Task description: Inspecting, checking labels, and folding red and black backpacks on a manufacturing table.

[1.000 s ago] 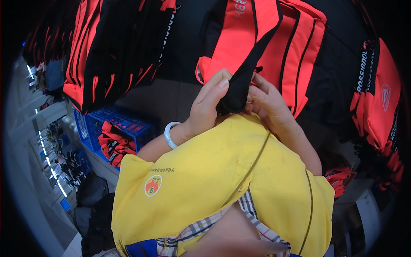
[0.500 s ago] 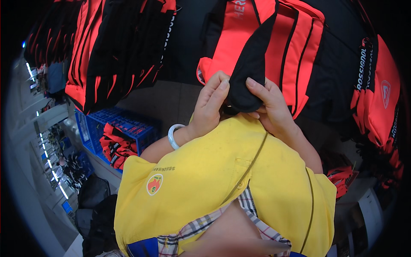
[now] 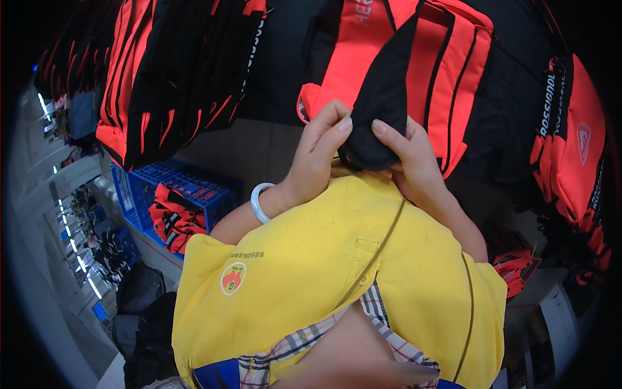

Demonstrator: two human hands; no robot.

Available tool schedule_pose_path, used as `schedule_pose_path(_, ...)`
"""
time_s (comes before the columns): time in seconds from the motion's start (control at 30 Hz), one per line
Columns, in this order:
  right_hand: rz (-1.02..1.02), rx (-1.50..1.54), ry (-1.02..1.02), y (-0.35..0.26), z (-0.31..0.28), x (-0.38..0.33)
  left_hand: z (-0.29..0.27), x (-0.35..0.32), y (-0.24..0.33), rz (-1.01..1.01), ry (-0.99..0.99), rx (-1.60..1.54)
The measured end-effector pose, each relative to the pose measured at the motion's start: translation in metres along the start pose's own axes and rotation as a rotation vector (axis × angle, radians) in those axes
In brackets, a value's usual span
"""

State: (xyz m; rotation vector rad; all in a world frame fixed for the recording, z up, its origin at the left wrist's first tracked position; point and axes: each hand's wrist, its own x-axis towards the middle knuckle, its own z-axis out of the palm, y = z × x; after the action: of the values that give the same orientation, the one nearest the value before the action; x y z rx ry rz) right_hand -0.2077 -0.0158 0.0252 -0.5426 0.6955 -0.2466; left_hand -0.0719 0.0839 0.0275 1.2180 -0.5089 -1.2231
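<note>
A wide black padded strap (image 3: 381,87) runs down from a red and black bag (image 3: 353,61) that lies in front of me. Its rounded lower end is gripped from both sides, close to my chest. My left hand (image 3: 319,144) pinches the left edge between thumb and bent fingers. On the other edge, the thumb of my right hand (image 3: 414,148) presses on top while the fingers curl underneath. The strap's underside and most of the right fingertips are hidden.
Several red and black bag pieces (image 3: 175,84) are stacked at the far left. Below them a blue plastic crate (image 3: 217,206) stands by a bundle of red and black pieces (image 3: 173,219). More red pieces (image 3: 575,139) hang at the far right. A dark bag (image 3: 141,290) is at lower left.
My left hand has shifted slightly, its thumb now further over the strap's edge. The strap's lower end has turned a little in my fingers. The bag stays almost where it was.
</note>
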Motion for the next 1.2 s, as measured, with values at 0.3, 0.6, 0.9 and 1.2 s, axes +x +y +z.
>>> schedule_pose_path(0.3, -0.143, -0.223, 0.090, 0.004, -0.002, -0.005, 0.001, 0.029, 0.011, 0.326, 0.037, 0.852)
schedule_pose_path(0.6, -0.021, -0.118, -0.020, 0.011, -0.019, -0.004, 0.008, 0.027, -0.004, 0.138, -0.041, 0.186)
schedule_pose_path(0.9, -0.038, -0.046, -0.005, 0.008, -0.009, -0.004, 0.012, 0.025, 0.002, -0.140, -0.043, -0.171)
schedule_pose_path(1.2, -0.037, -0.099, -0.033, 0.010, -0.015, -0.002, 0.012, 0.025, 0.006, -0.155, -0.039, -0.212)
